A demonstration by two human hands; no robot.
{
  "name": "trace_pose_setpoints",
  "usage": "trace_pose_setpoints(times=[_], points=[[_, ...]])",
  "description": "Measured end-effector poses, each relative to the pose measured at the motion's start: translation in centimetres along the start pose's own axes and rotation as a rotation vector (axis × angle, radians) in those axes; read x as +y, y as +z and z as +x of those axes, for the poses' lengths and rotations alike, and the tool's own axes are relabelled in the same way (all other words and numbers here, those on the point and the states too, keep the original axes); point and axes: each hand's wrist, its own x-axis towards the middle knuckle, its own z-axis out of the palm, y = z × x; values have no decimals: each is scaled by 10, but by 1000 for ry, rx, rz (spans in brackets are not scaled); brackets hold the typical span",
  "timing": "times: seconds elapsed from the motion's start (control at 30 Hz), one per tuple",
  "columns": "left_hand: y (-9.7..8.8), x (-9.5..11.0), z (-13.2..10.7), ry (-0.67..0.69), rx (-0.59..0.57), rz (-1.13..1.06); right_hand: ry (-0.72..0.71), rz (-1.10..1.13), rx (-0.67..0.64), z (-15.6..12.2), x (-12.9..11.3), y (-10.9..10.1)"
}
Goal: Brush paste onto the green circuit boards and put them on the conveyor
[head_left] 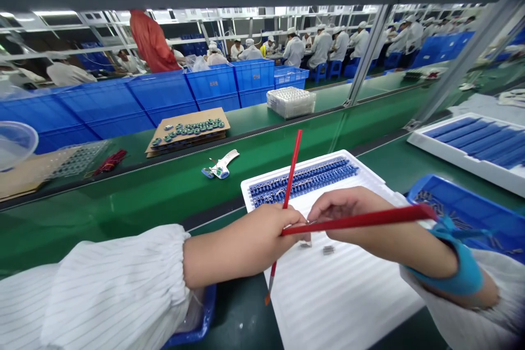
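1) red stick [361, 221] nearest the camera, left hand [268, 232] closed round it and a red-handled brush [292, 169], over the tray's [336, 306] left edge
2) could snag the right hand [353, 199] it crosses imo, jolting the loose metal bits [328, 250]
3) that hand's curled, can't tell its grip
4) stick's long axis runs sideways, blunt end right; brush slants, bristles down by that edge
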Motion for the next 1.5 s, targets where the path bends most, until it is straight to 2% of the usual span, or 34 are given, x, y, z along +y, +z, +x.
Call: trace_pose_setpoints(times=[0.1, 0.17, 0.27, 0.4, 0.57, 0.8, 0.93, 1.0, 1.1, 1.2, 1.27, 1.4, 1.5], points=[[-2, -2, 0, -34, 7, -134, -152, -239, 158, -3, -4, 3], [-4, -2, -1, -87, -9, -214, -247, -292, 209, -4, -6, 4], [-7, 1, -2, -119, -18, -301, -335, -299, 236, -4, -7, 4], [-10, 2, -4, -80, -50, -407, -437, -347, 246, -5, -9, 4], [-8, -1, -4, -71, -80, -441, -507, -456, 269, -6, -11, 6], [3, -1, 1, -152, 166, -481, -676, -675, 553, -5, -6, 19], [5, 2, 3, -51, 223, -424, -760, -688, 631, -4, -3, 24], [6, 3, 3, -54, 207, -397, -746, -685, 628, -4, -4, 24], [6, 1, 3, -94, 121, -402, -711, -677, 639, -5, -6, 16], [4, -3, 3, -104, 72, -450, -625, -698, 697, -2, -2, -9], [0, -5, 2, -109, 93, -453, -518, -753, 707, 6, 9, -32], [-12, -8, -2, -92, 185, -426, -164, -949, 503, 33, 44, -70], [-19, -10, -5, -128, 242, -451, -1, -1052, 344, 53, 69, -79]])
